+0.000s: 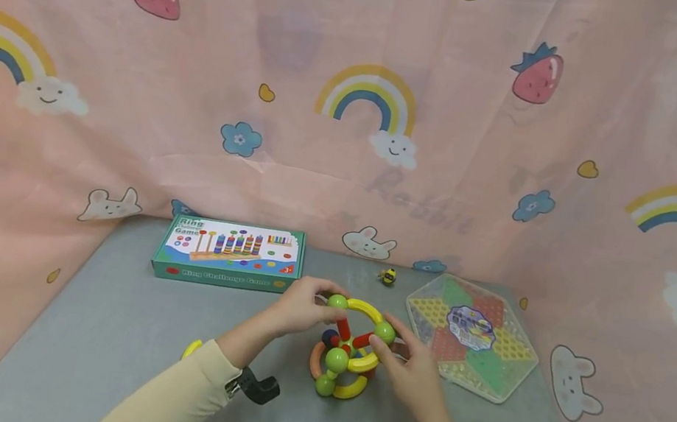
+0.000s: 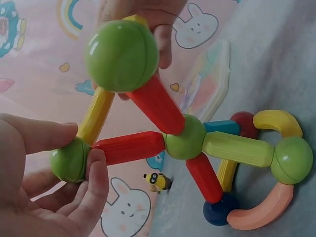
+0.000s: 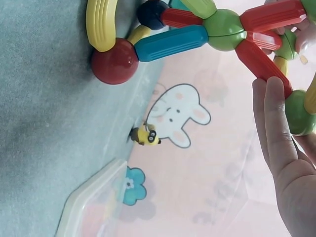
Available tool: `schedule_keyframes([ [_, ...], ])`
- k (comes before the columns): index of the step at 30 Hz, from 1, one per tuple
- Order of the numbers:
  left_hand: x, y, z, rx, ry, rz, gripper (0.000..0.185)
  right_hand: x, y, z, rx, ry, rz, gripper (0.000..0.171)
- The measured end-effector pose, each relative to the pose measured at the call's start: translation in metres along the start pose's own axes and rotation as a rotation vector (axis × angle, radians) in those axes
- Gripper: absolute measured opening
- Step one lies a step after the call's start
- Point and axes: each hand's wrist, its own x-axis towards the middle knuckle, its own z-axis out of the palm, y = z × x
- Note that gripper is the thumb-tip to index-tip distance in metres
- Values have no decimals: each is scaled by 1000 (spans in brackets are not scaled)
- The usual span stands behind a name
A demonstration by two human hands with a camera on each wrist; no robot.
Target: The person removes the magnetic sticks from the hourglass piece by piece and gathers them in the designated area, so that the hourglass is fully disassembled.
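Observation:
A structure of magnetic rods and balls (image 1: 337, 360) stands on the table between both hands. My left hand (image 1: 304, 306) pinches a green ball (image 2: 70, 159) at its upper left, where a red rod and a yellow rod meet. On the upper right, my right hand (image 1: 418, 377) holds another green ball (image 3: 299, 112) between thumb and fingers, with two fingers lying along a red rod (image 3: 264, 66). Red rods fan out from a central green ball (image 2: 185, 137). Lower down is a ring of curved rods with a dark blue ball (image 2: 221, 209) and a red ball (image 3: 114, 61).
Behind, to the left, lies a green Ring Challenge Game box (image 1: 228, 254). A clear hexagonal board-game case (image 1: 470, 336) lies at right. A small yellow-and-black figure (image 1: 388, 277) stands at the back. Something yellow (image 1: 192, 348) shows beside the left sleeve. A pink patterned cloth (image 1: 342, 189) hangs behind.

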Motion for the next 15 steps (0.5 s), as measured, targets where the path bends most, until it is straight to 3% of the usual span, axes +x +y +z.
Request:
schedule_keyframes([
  [10, 0, 1, -2, -180, -38, -62, 30, 1, 0, 0, -3, -2, 11, 53],
  [15, -1, 1, -5, -254, -51, -61, 31, 1, -1, -1, -2, -6, 6, 53],
])
